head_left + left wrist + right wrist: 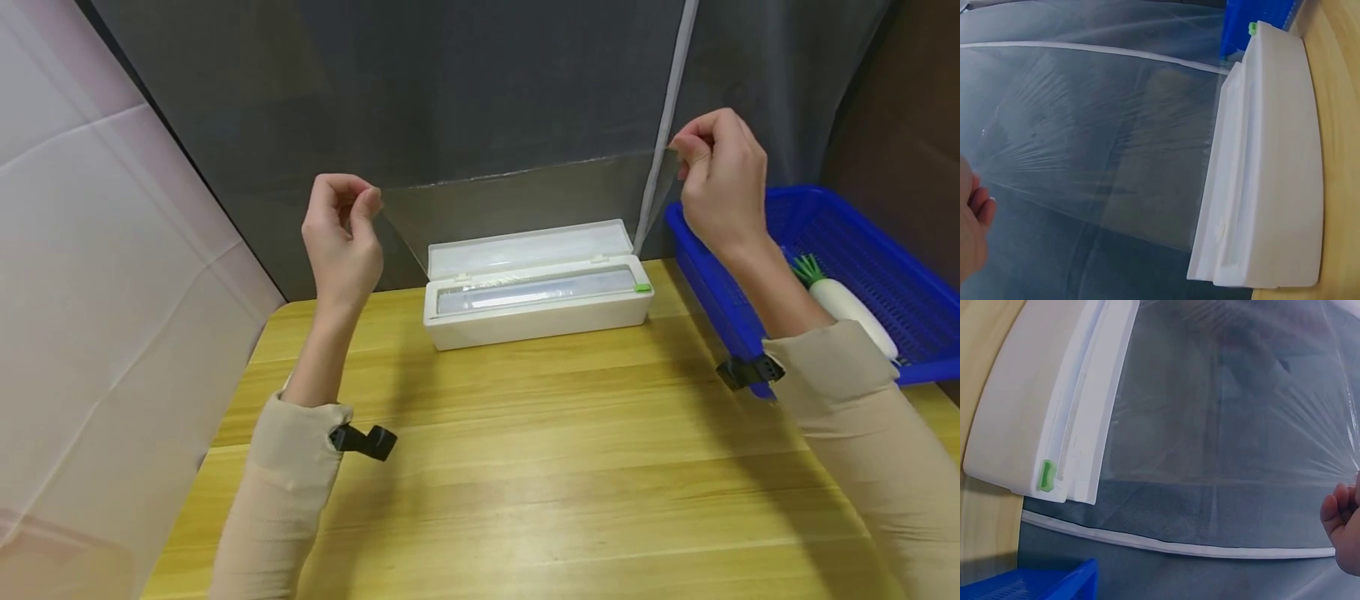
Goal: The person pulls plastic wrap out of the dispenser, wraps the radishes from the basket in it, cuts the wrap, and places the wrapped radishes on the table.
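Observation:
A sheet of clear plastic wrap (525,196) stretches upward from a white wrap dispenser box (536,315) at the back of the table. My left hand (343,233) pinches one upper corner of the film between thumb and fingers. The opposite corner is pinched by my right hand (722,179), held higher and to the right. Creases fan out from the pinched corners in both wrist views. The dispenser's lid (532,247) stands open, and a green slider (642,287) sits at the right end of its front edge.
A blue plastic basket (813,198) stands at the right with a white radish (855,312) with green leaves in it. The wooden table (525,467) extends toward me. A grey curtain (465,83) hangs behind, and a pale cloth (112,275) at the left.

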The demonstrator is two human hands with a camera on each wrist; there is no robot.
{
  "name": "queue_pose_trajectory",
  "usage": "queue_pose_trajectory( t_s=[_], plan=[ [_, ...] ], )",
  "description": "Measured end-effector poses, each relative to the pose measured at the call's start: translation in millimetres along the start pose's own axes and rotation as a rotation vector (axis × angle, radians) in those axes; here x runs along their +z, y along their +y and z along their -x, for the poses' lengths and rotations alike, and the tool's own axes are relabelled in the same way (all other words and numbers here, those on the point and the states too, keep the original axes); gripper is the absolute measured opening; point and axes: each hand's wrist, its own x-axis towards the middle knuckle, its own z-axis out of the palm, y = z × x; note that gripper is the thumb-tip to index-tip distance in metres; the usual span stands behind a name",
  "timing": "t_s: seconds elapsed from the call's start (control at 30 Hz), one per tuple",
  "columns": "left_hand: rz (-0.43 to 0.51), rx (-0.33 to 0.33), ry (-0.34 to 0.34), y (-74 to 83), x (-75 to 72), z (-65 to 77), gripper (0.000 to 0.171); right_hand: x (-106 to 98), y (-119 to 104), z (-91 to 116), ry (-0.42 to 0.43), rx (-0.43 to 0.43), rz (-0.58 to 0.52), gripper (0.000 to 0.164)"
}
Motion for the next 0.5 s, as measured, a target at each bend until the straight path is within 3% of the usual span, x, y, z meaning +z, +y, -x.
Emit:
queue_pose_trajectory(
  t_s=[0.3, 0.5],
  plan=[
    [0.059, 0.085, -0.059, 4.0, -14.9, 17.5, 0.011, -21.2, -7.0, 32.5, -0.021, -0.089, -0.015, 0.024],
    [0.127, 0.105, -0.086, 8.0, -22.6, 30.4, 0.011, -33.8, -8.5, 58.1, -0.045, -0.179, -0.022, 0.023]
  ],
)
